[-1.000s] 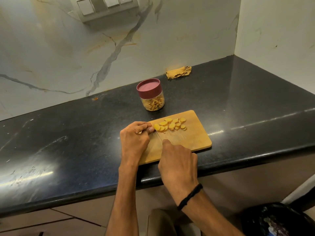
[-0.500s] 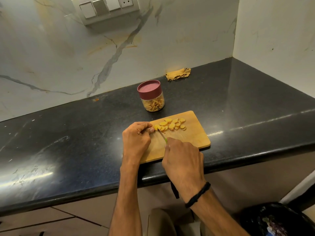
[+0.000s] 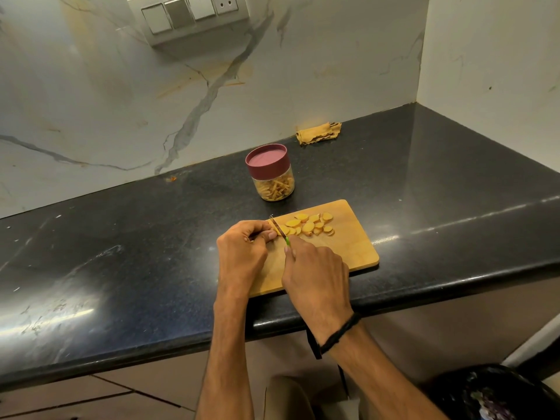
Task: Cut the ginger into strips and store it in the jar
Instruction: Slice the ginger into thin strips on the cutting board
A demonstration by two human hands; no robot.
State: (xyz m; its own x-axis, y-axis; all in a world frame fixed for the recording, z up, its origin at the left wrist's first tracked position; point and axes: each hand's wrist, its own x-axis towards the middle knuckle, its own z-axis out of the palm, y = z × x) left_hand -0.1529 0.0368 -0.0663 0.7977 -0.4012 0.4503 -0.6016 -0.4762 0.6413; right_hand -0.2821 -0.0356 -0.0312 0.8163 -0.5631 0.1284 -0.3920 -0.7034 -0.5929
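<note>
We see the right hand (image 3: 315,274) closed around the green handle of a knife (image 3: 278,230), forefinger stretched along the top. A black wristband (image 3: 339,334) sits on that wrist. The left hand (image 3: 242,253) is curled just left of the blade, with knuckles up and the thumb tip nearly touching the steel. We cannot tell whether a piece sits under those fingers, because the hand hides the spot.

The blade's long axis runs from the near right to the far left, its tip pointing away towards the wall. It stands at the left end of the ginger slices (image 3: 306,227). These pale yellow rounds lie flat, some overlapping, in a loose band running left to right across the far part of the cutting board (image 3: 348,247).

The board lies near the front edge of the black counter (image 3: 136,237), its long side roughly along that edge. Both forearms reach over its near left corner.

Just beyond the board, apart from it, a jar (image 3: 274,187) stands upright with its dark red lid (image 3: 266,160) on. Ginger strips fill its lower part.

Farther back, against the marble wall, lies a crumpled yellow cloth (image 3: 318,133). A switch panel (image 3: 188,13) hangs high on that wall, and a black bin bag (image 3: 491,392) sits low at the right.
</note>
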